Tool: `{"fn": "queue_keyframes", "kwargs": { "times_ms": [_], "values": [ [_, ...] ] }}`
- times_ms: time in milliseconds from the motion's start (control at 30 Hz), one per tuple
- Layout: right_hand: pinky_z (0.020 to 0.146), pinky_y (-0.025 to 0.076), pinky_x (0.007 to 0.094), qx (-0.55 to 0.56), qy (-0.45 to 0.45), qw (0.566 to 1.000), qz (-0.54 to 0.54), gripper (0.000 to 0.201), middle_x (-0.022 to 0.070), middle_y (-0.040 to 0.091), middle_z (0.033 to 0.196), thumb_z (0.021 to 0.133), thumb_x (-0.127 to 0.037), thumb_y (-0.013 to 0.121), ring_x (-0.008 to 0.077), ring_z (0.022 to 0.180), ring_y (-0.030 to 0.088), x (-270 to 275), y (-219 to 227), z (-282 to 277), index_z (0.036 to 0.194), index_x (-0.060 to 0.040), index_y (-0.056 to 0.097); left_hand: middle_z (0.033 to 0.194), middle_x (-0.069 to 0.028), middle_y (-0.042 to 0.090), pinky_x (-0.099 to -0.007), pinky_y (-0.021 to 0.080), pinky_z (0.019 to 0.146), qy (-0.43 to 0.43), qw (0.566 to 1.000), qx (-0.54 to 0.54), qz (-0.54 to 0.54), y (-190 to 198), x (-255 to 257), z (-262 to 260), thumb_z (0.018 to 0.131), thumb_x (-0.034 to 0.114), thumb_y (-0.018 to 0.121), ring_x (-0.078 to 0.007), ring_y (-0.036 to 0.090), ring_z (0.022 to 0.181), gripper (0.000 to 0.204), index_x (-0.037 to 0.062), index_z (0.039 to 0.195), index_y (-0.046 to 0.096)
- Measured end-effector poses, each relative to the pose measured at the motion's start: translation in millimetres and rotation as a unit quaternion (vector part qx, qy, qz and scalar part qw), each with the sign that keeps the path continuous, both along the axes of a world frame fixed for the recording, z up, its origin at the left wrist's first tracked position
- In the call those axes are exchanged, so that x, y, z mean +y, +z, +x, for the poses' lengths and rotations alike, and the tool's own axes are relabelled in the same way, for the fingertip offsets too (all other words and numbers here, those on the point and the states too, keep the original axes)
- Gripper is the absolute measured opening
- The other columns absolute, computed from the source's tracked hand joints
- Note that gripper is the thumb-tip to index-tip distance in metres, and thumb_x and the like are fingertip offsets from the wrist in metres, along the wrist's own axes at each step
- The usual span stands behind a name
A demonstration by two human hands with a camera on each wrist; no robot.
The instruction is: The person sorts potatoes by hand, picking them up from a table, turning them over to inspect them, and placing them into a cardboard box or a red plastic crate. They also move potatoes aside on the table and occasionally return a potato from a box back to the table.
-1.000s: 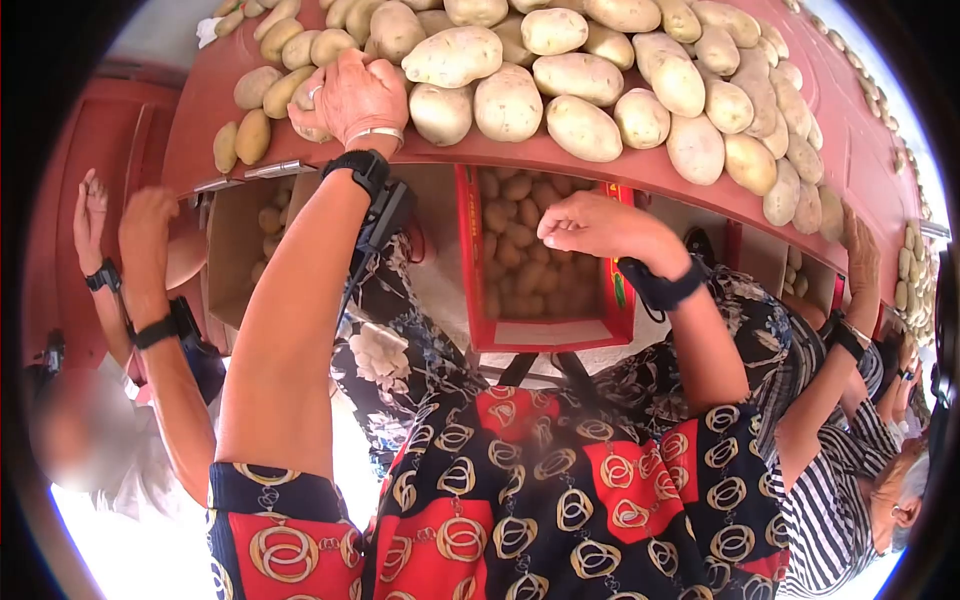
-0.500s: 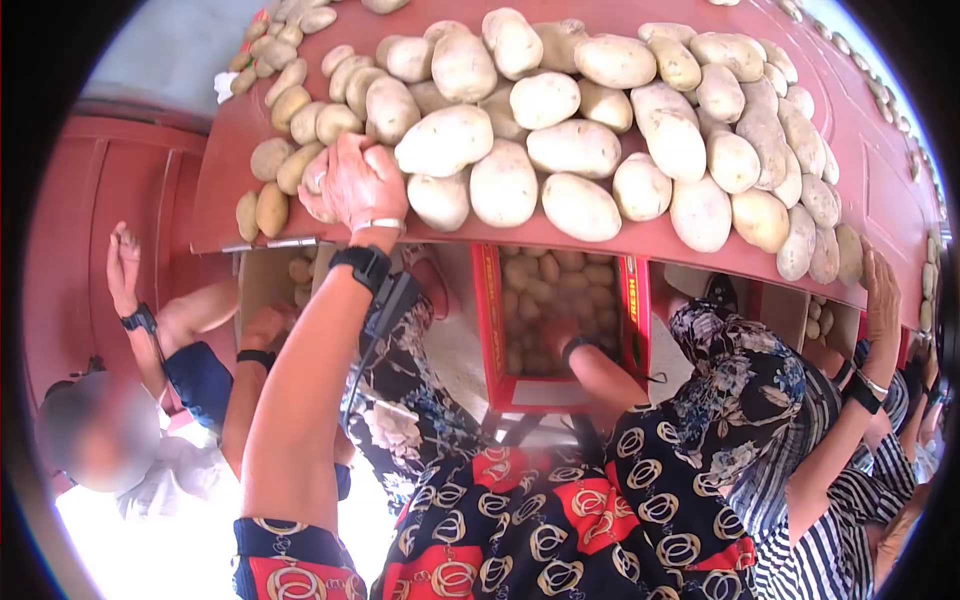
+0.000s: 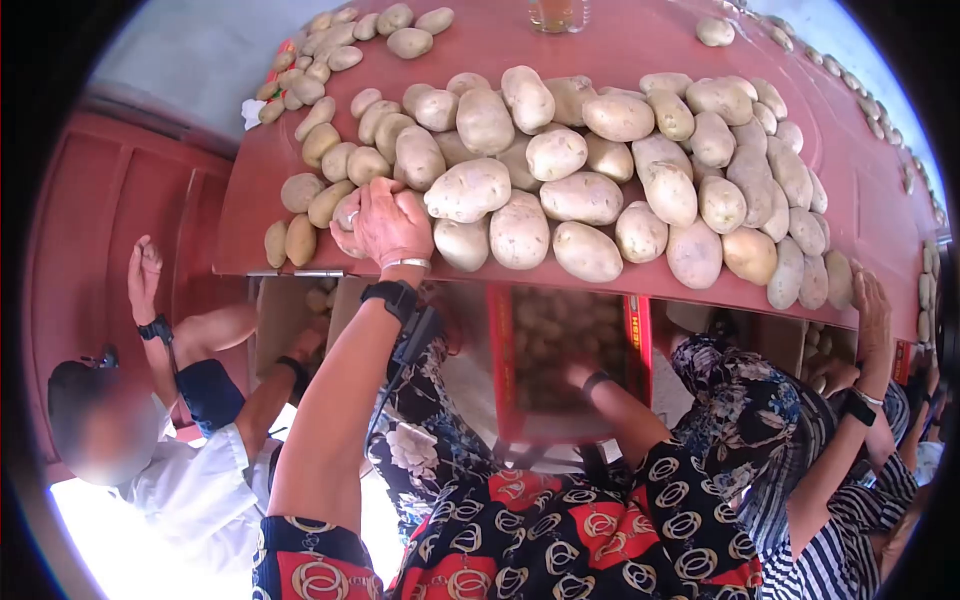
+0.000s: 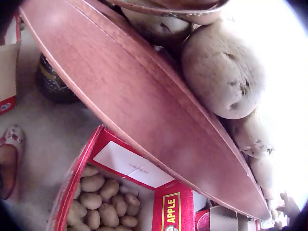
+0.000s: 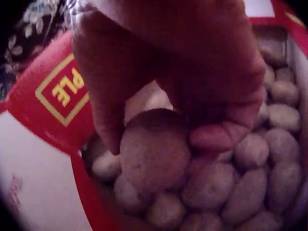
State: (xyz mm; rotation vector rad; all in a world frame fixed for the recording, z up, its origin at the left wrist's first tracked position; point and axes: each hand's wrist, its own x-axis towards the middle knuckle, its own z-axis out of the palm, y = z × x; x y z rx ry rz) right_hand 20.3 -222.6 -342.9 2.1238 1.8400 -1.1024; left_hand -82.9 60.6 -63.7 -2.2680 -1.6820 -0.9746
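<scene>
A big pile of potatoes (image 3: 560,170) covers the red-brown table (image 3: 870,170). My left hand (image 3: 368,218) lies at the pile's near left edge, fingers curled over a potato (image 3: 346,226). In the left wrist view a large potato (image 4: 221,72) sits at the table's edge (image 4: 130,96). My right arm reaches down under the table into a red apple box (image 3: 505,370) full of small potatoes. In the right wrist view my right hand (image 5: 161,130) pinches a round potato (image 5: 154,154) between thumb and fingers just above the potatoes in the box (image 5: 48,91).
A person in a white shirt (image 3: 200,490) stands at my left with arms reaching under the table. Another person's hand (image 3: 870,310) rests on the table edge at right. A cardboard box (image 3: 310,300) with potatoes stands under the table. A glass (image 3: 558,12) stands at the far edge.
My right hand dropped from in front of the table edge down into the red box. My left hand stayed on the potato at the pile's edge. The person at left leaned in.
</scene>
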Motion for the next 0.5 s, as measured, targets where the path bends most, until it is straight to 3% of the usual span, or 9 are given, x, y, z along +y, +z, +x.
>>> {"fn": "queue_keyframes", "kwargs": {
  "times_ms": [33,67,133,200,233,300,333,400,500],
  "values": [
    [0.079,0.051,0.0410,0.014,0.047,0.997,-0.056,0.054,0.0047,0.056,0.121,0.076,-0.046,0.059,0.0274,0.098,0.060,22.0,63.1,9.7,0.126,-0.0264,0.049,0.085,-0.0069,0.063,-0.0575,0.024,0.089,-0.022,0.999,-0.029,-0.014,-5.1,4.5,-1.8,0.076,0.024,0.044,-0.0263,0.056,0.089,0.019,0.0140,0.079,0.060],
    [0.081,0.049,0.0393,0.038,0.111,0.990,-0.076,0.063,0.0107,0.057,0.117,0.069,-0.050,0.064,0.0290,0.101,0.059,42.1,107.9,13.0,0.122,-0.0173,0.052,0.085,-0.0071,0.063,-0.0586,0.024,0.089,-0.044,0.997,-0.056,-0.026,-7.0,8.3,-3.3,0.076,0.023,0.044,-0.0266,0.056,0.088,0.019,0.0138,0.079,0.060],
    [0.081,0.048,0.0378,0.119,-0.069,0.983,-0.125,0.066,0.0166,0.059,0.110,0.064,-0.047,0.068,0.0305,0.100,0.058,51.5,143.6,18.7,0.115,-0.0075,0.055,0.085,-0.0072,0.063,-0.0593,0.025,0.088,-0.028,0.999,-0.040,-0.011,-4.8,8.4,-3.2,0.076,0.023,0.044,-0.0269,0.056,0.088,0.019,0.0137,0.079,0.060],
    [0.080,0.047,0.0369,0.193,-0.068,0.978,0.039,0.056,0.0185,0.061,0.105,0.066,-0.031,0.069,0.0291,0.093,0.060,47.9,194.6,24.3,0.110,0.0009,0.055,0.086,-0.0074,0.062,-0.0600,0.025,0.087,-0.015,0.999,-0.027,-0.008,-3.5,2.4,-0.3,0.076,0.023,0.044,-0.0273,0.056,0.088,0.018,0.0137,0.079,0.060],
    [0.080,0.047,0.0369,0.186,-0.071,0.979,0.036,0.056,0.0185,0.061,0.105,0.066,-0.031,0.069,0.0291,0.093,0.060,45.1,216.1,29.8,0.110,0.0009,0.055,0.085,-0.0074,0.062,-0.0605,0.024,0.088,-0.005,1.000,-0.015,-0.003,-0.1,0.1,1.1,0.076,0.023,0.044,-0.0274,0.056,0.087,0.018,0.0138,0.078,0.059],
    [0.080,0.046,0.0354,0.367,-0.131,0.910,0.144,0.051,0.0176,0.062,0.097,0.065,-0.033,0.071,0.0280,0.089,0.061,47.3,258.9,37.8,0.102,-0.0021,0.057,0.086,-0.0069,0.062,-0.0627,0.021,0.090,0.004,1.000,0.002,0.011,3.7,-1.8,2.3,0.076,0.023,0.044,-0.0266,0.055,0.090,0.017,0.0143,0.078,0.059],
    [0.078,0.046,0.0348,0.382,-0.143,0.889,0.208,0.046,0.0155,0.062,0.092,0.065,-0.028,0.073,0.0251,0.086,0.061,49.5,287.5,41.0,0.099,-0.0040,0.054,0.086,-0.0069,0.062,-0.0627,0.021,0.090,0.004,1.000,0.000,0.013,2.6,0.3,1.6,0.076,0.023,0.044,-0.0266,0.055,0.090,0.017,0.0143,0.078,0.059],
    [0.075,0.047,0.0355,0.346,-0.164,0.877,0.290,0.047,0.0146,0.061,0.090,0.066,-0.021,0.074,0.0265,0.085,0.061,60.7,331.4,48.7,0.103,-0.0059,0.050,0.082,-0.0062,0.059,-0.0608,0.019,0.091,-0.014,1.000,-0.021,0.015,-3.3,3.8,0.6,0.071,0.024,0.049,-0.0255,0.052,0.091,0.014,0.0137,0.077,0.057],
    [0.076,0.047,0.0392,0.241,-0.201,0.853,0.418,0.049,0.0159,0.059,0.095,0.068,-0.025,0.072,0.0328,0.091,0.059,83.8,365.3,57.5,0.106,-0.0064,0.048,0.081,-0.0074,0.061,-0.0608,0.019,0.091,0.000,0.999,-0.002,0.041,-2.1,1.9,2.1,0.071,0.024,0.049,-0.0249,0.053,0.093,0.015,0.0128,0.077,0.056]
  ]
}}
